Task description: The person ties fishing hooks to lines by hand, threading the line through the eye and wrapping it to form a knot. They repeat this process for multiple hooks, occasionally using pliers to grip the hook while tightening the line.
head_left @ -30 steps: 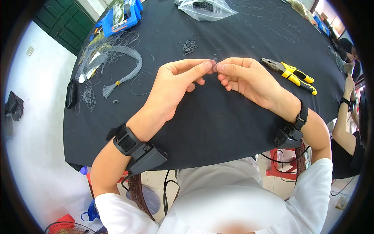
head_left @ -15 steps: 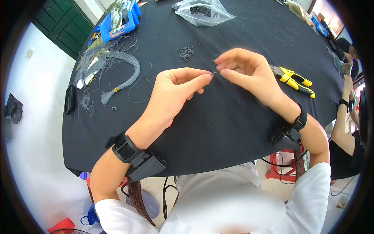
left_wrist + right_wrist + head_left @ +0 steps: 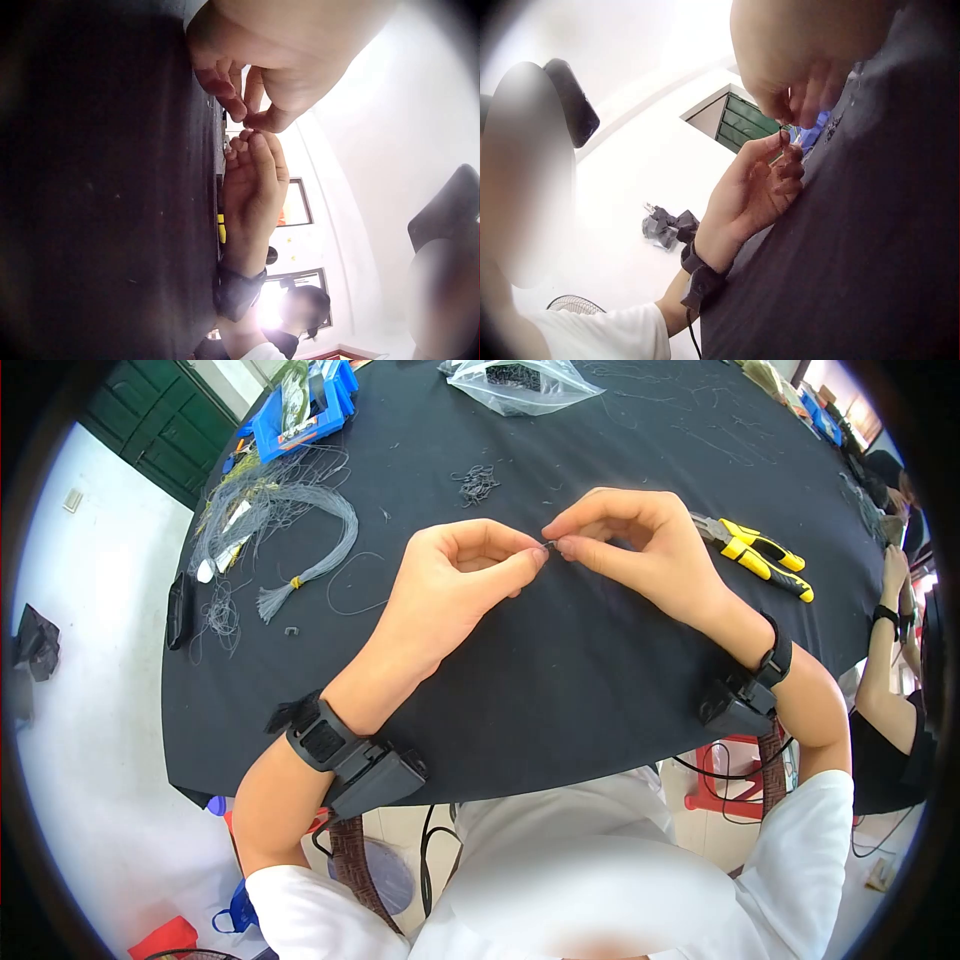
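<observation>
Nearest the person, both forearms cross the edge of the black-covered counter (image 3: 560, 690), each wrist strapped with a dark camera unit. Above the cloth the left hand (image 3: 455, 585) and the right hand (image 3: 640, 550) meet fingertip to fingertip. Thumb and forefinger of each are curled in and pinch the small dark wire piece (image 3: 549, 545) between them, the other fingers tucked loosely under. The piece is held just above the counter near its middle, too small to make out its shape. Just beyond the right hand lie yellow-handled pliers (image 3: 762, 556), jaws pointing toward the hands. Past the left hand sits a little heap of dark wire bits (image 3: 476, 482), and off to the left a tied bundle of grey line (image 3: 305, 535). At the far edge are a clear plastic bag (image 3: 520, 382) and a blue box (image 3: 300, 412).
</observation>
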Available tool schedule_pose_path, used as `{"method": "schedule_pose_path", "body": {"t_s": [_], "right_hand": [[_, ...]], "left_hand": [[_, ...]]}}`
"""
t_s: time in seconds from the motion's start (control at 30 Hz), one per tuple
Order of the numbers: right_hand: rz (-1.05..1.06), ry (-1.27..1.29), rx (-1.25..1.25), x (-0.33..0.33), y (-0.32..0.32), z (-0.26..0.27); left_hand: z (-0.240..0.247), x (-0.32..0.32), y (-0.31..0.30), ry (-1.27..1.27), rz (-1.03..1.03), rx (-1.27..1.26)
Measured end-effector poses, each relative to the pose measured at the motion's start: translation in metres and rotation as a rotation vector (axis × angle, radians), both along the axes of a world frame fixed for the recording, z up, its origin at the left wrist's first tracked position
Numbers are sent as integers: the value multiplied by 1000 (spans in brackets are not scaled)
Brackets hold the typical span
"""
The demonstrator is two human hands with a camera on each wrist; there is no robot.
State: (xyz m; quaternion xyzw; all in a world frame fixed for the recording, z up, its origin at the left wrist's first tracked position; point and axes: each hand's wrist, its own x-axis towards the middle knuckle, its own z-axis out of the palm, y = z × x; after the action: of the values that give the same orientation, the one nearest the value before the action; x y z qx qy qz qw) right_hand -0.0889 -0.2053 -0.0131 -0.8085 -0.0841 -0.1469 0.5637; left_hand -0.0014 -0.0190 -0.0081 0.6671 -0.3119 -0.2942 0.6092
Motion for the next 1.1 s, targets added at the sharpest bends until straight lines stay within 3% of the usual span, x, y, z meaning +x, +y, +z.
{"method": "schedule_pose_path", "body": {"t_s": [0.5, 1.1], "right_hand": [[36, 145, -34, -2, 1, 5], [-7, -98, -105, -3, 5, 1]], "left_hand": [[-1, 0, 0, -79, -6, 12], [0, -1, -3, 51, -61, -8]]}}
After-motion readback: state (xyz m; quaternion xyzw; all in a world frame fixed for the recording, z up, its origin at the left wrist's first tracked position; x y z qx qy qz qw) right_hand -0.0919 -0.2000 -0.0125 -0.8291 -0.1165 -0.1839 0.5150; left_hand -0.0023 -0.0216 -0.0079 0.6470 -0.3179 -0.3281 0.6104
